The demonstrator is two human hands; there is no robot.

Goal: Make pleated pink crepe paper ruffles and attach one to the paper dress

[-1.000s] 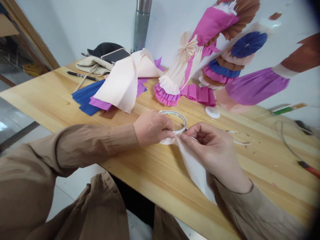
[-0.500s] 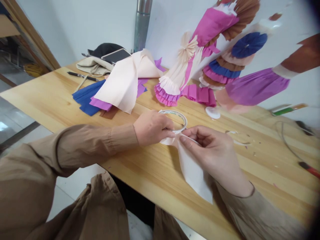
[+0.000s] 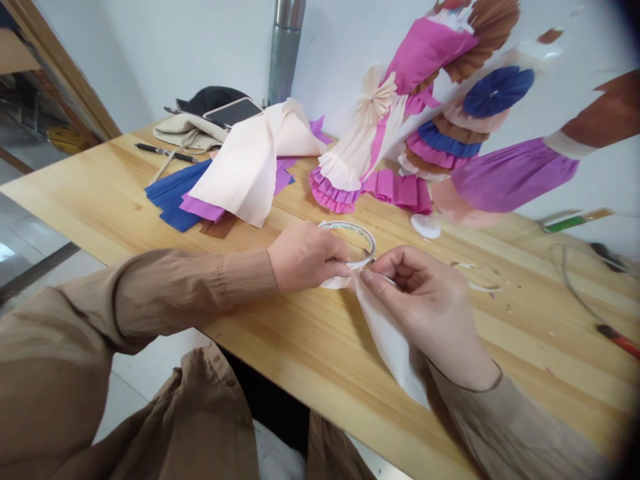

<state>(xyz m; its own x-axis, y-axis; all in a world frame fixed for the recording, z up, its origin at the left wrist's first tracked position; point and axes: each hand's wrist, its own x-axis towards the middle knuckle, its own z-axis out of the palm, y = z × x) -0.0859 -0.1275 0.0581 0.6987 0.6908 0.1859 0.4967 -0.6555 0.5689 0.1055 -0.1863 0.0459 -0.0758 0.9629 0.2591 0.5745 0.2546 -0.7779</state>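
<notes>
A strip of white crepe paper (image 3: pixel 393 343) is stretched between my two hands over the wooden table. My left hand (image 3: pixel 309 257) is closed, with thumb and fingers pinching the paper's gathered end. My right hand (image 3: pixel 427 287) pinches its upper edge just to the right, and the rest of the strip hangs down toward the table's front edge. Right behind the fingers lies a roll of double-sided tape (image 3: pixel 371 241), printed on its inner side. Whether my left fingers touch the roll, I cannot tell.
Cream crepe paper (image 3: pixel 245 167) lies over blue paper (image 3: pixel 180 190) at the left, near a phone (image 3: pixel 234 112) and a pen (image 3: pixel 166 153). Paper-dressed figures (image 3: pixel 360 143) stand along the wall beside a metal flask (image 3: pixel 286 53). A green-handled brush (image 3: pixel 575 221) and a cable lie rightward.
My right hand has shifted slightly, its fingers more curled at the paper's edge. The hanging strip has swung a little to the right and looks more folded. My left hand has hardly moved.
</notes>
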